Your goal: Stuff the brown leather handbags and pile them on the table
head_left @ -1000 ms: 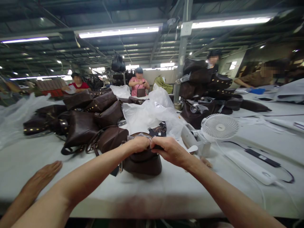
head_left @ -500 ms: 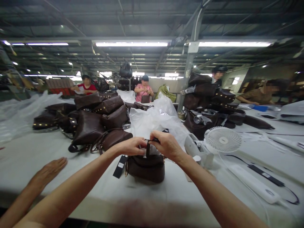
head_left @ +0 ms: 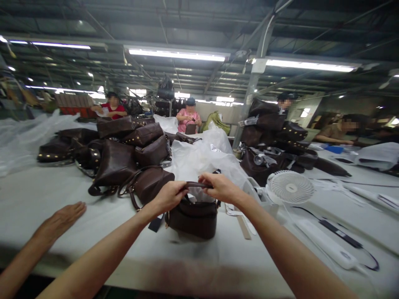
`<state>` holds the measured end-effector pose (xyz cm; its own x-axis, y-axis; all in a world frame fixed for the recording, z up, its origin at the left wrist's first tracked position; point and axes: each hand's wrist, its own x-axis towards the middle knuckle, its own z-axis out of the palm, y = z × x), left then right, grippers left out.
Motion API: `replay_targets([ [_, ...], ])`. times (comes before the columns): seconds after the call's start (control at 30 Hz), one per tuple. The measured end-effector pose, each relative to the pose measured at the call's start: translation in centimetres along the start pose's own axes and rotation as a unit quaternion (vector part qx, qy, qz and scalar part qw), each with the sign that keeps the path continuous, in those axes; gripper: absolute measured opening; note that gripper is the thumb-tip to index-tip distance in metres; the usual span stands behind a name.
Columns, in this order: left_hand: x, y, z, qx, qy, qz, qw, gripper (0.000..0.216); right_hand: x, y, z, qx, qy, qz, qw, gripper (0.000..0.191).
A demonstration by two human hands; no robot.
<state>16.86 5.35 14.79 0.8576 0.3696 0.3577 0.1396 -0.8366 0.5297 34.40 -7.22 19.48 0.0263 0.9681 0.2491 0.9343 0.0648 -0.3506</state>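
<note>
The left hand (head_left: 171,196) has its fingers closed on one end of a dark strap (head_left: 195,184); the right hand (head_left: 220,187) pinches the other end between thumb and fingers. Between the two sets of fingertips the strap runs almost level from left to right, arching slightly upward.

Directly below the fingers, the brown bag (head_left: 192,222) stands upright on the pale table (head_left: 143,255). Its long axis runs left to right, roughly in line with the strap above. One broad side faces the wearer, and its top points up toward the fingers, where some clear or whitish wrapping (head_left: 199,194) shows. Whether the top is open or fastened I cannot tell.

Below the left fingers, beside the bag's left end, lies a black tag (head_left: 156,224). Left of those fingers, near them, another brown bag (head_left: 152,182) rests with its strap trailing. Just beyond both hands is crumpled white plastic (head_left: 202,160); right of the right fingers, well apart, a white fan (head_left: 291,187) faces upward and toward the wearer. A co-worker's hand (head_left: 64,218) lies flat, far left of the left fingers.
</note>
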Motion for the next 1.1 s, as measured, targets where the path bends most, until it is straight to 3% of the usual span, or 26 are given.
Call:
replay_targets([
  [0.07,-0.8,-0.4,0.3,0.103,0.067,0.005,0.992,0.015,-1.5,1.4,0.6,-0.012,-0.006,0.035,0.999,0.018],
  [0.13,-1.4,-0.7,0.7,0.138,0.103,-0.002,0.985,0.017,-3.0,2.5,1.6,0.021,0.019,0.054,0.998,0.015],
  [0.23,-1.5,-1.2,1.3,0.117,0.123,-0.02,0.985,0.022,-4.6,3.5,3.1,0.103,0.074,0.08,0.989,0.017],
  [0.37,-0.6,-2.0,1.1,0.074,0.169,-0.013,0.983,0.026,-5.4,3.5,4.6,0.177,0.078,0.1,0.976,0.004],
  [0.47,-0.1,-2.6,0.3,0.045,0.186,-0.003,0.981,0.027,-5.8,2.8,5.1,0.277,0.072,0.114,0.951,0.009],
  [0.6,-0.9,-2.4,-0.6,0.092,0.157,0.012,0.983,0.025,-6.7,1.9,5.9,0.365,0.094,0.108,0.92,0.018],
  [0.67,-1.9,-1.5,-0.5,0.15,0.204,0.009,0.967,0.026,-7.2,1.8,6.5,0.4,0.115,0.106,0.903,0.023],
  [0.73,-3.2,0.0,0.2,0.196,0.254,0.052,0.946,0.025,-7.8,1.8,7.1,0.442,0.136,0.112,0.88,0.026],
  [0.83,-4.8,2.7,2.2,0.217,0.207,0.222,0.928,0.021,-8.4,1.7,8.0,0.496,0.165,0.124,0.843,0.031],
  [0.9,-5.2,4.1,3.9,0.207,0.156,0.283,0.924,0.022,-8.7,1.3,8.4,0.512,0.19,0.129,0.828,0.034],
  [1.0,-4.9,5.4,5.8,0.179,0.119,0.223,0.951,0.018,-9.2,0.6,8.5,0.496,0.217,0.121,0.832,0.03],
  [1.1,-4.5,5.7,6.3,0.16,0.095,0.165,0.969,0.013,-9.6,-0.1,8.3,0.43,0.223,0.107,0.868,0.022],
])
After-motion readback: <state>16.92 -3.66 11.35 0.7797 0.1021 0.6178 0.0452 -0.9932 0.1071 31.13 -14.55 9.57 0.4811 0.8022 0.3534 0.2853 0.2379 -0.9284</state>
